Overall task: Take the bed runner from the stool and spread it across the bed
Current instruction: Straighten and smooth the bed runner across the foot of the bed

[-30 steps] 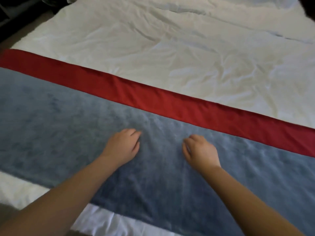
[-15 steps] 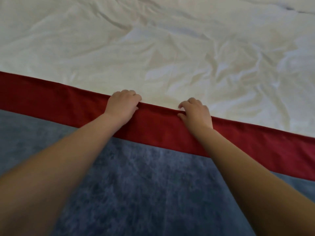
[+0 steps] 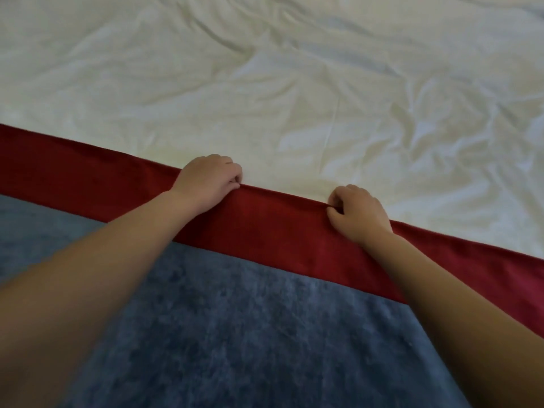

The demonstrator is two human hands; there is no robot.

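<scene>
The bed runner [image 3: 265,334] lies flat across the bed, blue-grey plush with a red band [image 3: 279,222] along its far edge. My left hand [image 3: 207,181] is closed on the far edge of the red band, fingers curled over it. My right hand [image 3: 357,212] pinches the same edge a little further right. Both arms reach forward over the blue part. The white bed sheet [image 3: 294,83] beyond the runner is wrinkled. The stool is out of view.
Wrinkled white bedding fills the whole upper half of the view. The runner runs off the frame at both left and right, and nothing else lies on the bed.
My hands went from the blue part of the runner forward to its red far edge and closed on it. The right hand then shifted further right along the edge.
</scene>
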